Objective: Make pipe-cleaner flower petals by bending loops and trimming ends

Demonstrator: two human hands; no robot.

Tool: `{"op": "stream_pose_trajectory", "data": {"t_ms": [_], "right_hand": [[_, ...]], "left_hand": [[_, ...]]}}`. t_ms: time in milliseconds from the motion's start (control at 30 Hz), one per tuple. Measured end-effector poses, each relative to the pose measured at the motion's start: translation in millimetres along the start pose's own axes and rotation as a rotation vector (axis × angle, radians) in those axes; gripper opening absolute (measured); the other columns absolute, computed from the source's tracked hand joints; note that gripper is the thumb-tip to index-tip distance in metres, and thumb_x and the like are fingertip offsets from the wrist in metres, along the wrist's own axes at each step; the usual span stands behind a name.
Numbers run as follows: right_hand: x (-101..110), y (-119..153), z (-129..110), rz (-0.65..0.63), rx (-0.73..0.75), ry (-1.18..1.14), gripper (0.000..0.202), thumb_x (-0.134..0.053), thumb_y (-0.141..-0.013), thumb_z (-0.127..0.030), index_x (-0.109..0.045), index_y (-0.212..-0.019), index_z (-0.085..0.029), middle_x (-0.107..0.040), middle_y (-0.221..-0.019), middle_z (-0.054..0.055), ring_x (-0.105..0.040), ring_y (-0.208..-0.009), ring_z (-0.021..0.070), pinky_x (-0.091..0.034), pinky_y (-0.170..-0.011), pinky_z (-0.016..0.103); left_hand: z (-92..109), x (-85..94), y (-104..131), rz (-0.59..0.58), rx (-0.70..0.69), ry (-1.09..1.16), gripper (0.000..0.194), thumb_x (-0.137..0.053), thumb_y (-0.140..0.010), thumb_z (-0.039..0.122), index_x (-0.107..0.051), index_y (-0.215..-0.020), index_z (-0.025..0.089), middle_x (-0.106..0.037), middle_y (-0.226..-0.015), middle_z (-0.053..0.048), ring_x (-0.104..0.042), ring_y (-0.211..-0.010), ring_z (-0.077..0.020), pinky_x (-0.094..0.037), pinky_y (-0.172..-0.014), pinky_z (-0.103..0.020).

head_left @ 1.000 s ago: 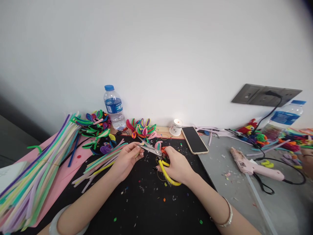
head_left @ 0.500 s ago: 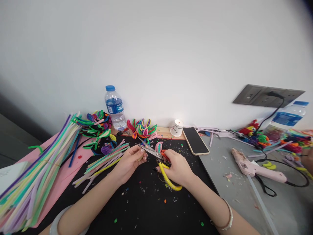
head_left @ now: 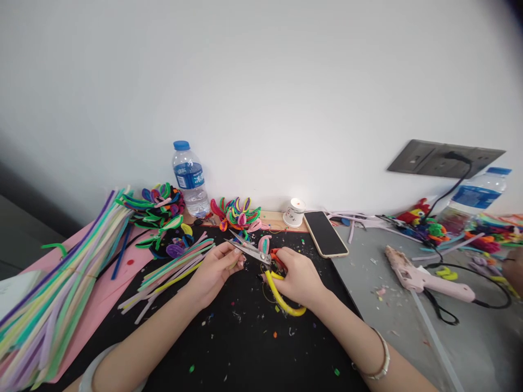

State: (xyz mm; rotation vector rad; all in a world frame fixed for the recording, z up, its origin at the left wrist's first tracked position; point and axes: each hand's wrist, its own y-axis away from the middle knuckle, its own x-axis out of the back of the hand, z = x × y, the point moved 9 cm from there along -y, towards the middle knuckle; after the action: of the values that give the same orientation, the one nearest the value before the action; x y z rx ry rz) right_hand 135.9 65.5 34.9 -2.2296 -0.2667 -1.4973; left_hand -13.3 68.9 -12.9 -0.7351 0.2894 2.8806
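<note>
My right hand [head_left: 301,276] is closed around the handles of a pair of scissors [head_left: 281,302], with one yellow loop hanging below the fingers and red-orange showing on top. The slightly parted blades point left toward my left hand [head_left: 216,272]. Its thumb and fingers are pinched together close to the blades, and what lies between them is too small to make out. Just behind the scissors sits a pink-and-teal looped pipe cleaner piece [head_left: 264,244]. Beside my left hand lies a small pile of pastel pipe cleaners [head_left: 169,272].
A large pipe cleaner bundle [head_left: 61,294] covers the left side. Along the wall stand a water bottle [head_left: 191,182], colourful looped pieces [head_left: 237,213] and a paper cup [head_left: 294,212]. A phone [head_left: 326,234] and a pink glue gun [head_left: 429,283] with its cord lie right. Scraps dot the black mat [head_left: 245,348].
The view has shifted slightly. Both hands stay in nearly the same place, and the scissors keep nearly the same pose, blades still slightly apart.
</note>
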Motion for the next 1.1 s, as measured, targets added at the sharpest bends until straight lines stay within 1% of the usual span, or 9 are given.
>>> {"op": "stream_pose_trajectory", "data": {"t_ms": [233,400,567,700,800,900,933,1033,1100], "right_hand": [[-1,-3,5,0.012,-0.016,0.037,0.034,-0.056,-0.076,-0.044,-0.043,-0.059,-0.018,-0.045,-0.058,-0.002,-0.037,-0.05,0.0098,-0.022,-0.049,0.022],[8,-6,31,0.032,-0.198,0.137,0.029,-0.055,-0.076,-0.042,-0.046,-0.061,-0.019,-0.051,-0.058,0.0,-0.044,-0.053,0.0126,-0.023,-0.049,0.023],[10,-4,67,0.029,-0.389,0.217,0.023,-0.055,-0.076,-0.038,-0.052,-0.066,-0.017,-0.058,-0.07,0.006,-0.053,-0.06,0.0169,-0.029,-0.052,0.025],[8,-6,73,0.052,-0.364,0.159,0.02,-0.059,-0.073,-0.034,-0.055,-0.078,-0.014,-0.059,-0.083,0.01,-0.057,-0.075,0.021,-0.037,-0.062,0.027],[17,-7,67,0.126,-0.315,0.072,0.02,-0.06,-0.074,-0.03,-0.053,-0.085,-0.014,-0.058,-0.089,0.01,-0.056,-0.081,0.0211,-0.039,-0.068,0.028],[29,-7,43,0.194,-0.18,-0.031,0.012,-0.051,-0.082,-0.029,-0.05,-0.081,-0.017,-0.056,-0.082,0.006,-0.053,-0.076,0.0179,-0.039,-0.068,0.027],[27,-7,30,0.16,-0.101,-0.092,0.011,-0.05,-0.083,-0.028,-0.05,-0.08,-0.018,-0.055,-0.077,0.003,-0.052,-0.072,0.0162,-0.038,-0.065,0.026],[4,-1,-11,-0.089,0.102,-0.294,0.014,-0.05,-0.084,-0.029,-0.049,-0.074,-0.019,-0.051,-0.064,-0.003,-0.046,-0.058,0.0115,-0.035,-0.055,0.021],[-6,4,-28,-0.167,0.166,-0.427,0.023,-0.042,-0.089,-0.024,-0.05,-0.068,-0.018,-0.053,-0.064,-0.002,-0.048,-0.059,0.0101,-0.036,-0.057,0.02]], "left_hand": [[0,4.5,0,0.063,0.024,0.002,0.018,-0.071,-0.071,0.029,-0.061,-0.078,0.016,-0.056,-0.066,0.003,-0.051,-0.061,-0.0059,-0.045,-0.064,-0.019],[5,8.6,1,0.101,-0.024,-0.095,0.021,-0.069,-0.072,0.032,-0.063,-0.084,0.016,-0.057,-0.07,0.002,-0.05,-0.059,-0.0058,-0.044,-0.061,-0.019],[0,8.5,-1,0.102,0.004,-0.316,0.029,-0.064,-0.075,0.036,-0.065,-0.093,0.014,-0.063,-0.081,-0.004,-0.052,-0.065,-0.0095,-0.045,-0.065,-0.024],[-5,2.1,-4,0.029,0.005,-0.45,0.032,-0.057,-0.079,0.035,-0.059,-0.103,0.014,-0.064,-0.082,-0.005,-0.048,-0.06,-0.0086,-0.039,-0.056,-0.021],[-3,-7.8,-2,-0.039,-0.023,-0.484,0.034,-0.054,-0.081,0.034,-0.051,-0.109,0.015,-0.064,-0.078,-0.004,-0.043,-0.054,-0.0079,-0.035,-0.051,-0.021],[-3,-22.2,3,-0.128,-0.02,-0.478,0.035,-0.053,-0.082,0.035,-0.045,-0.111,0.016,-0.063,-0.076,-0.003,-0.04,-0.05,-0.0069,-0.032,-0.049,-0.021],[-4,-27.3,5,-0.163,-0.007,-0.465,0.035,-0.052,-0.083,0.035,-0.043,-0.111,0.016,-0.062,-0.075,-0.003,-0.038,-0.049,-0.0064,-0.031,-0.048,-0.021],[-13,-40.1,11,-0.27,0.05,-0.409,0.038,-0.052,-0.083,0.034,-0.04,-0.115,0.018,-0.058,-0.072,0.0,-0.034,-0.049,-0.0057,-0.027,-0.048,-0.02],[-18,-45.1,15,-0.33,0.082,-0.379,0.04,-0.053,-0.083,0.033,-0.039,-0.118,0.018,-0.056,-0.071,0.001,-0.033,-0.049,-0.0059,-0.026,-0.048,-0.02]]}}
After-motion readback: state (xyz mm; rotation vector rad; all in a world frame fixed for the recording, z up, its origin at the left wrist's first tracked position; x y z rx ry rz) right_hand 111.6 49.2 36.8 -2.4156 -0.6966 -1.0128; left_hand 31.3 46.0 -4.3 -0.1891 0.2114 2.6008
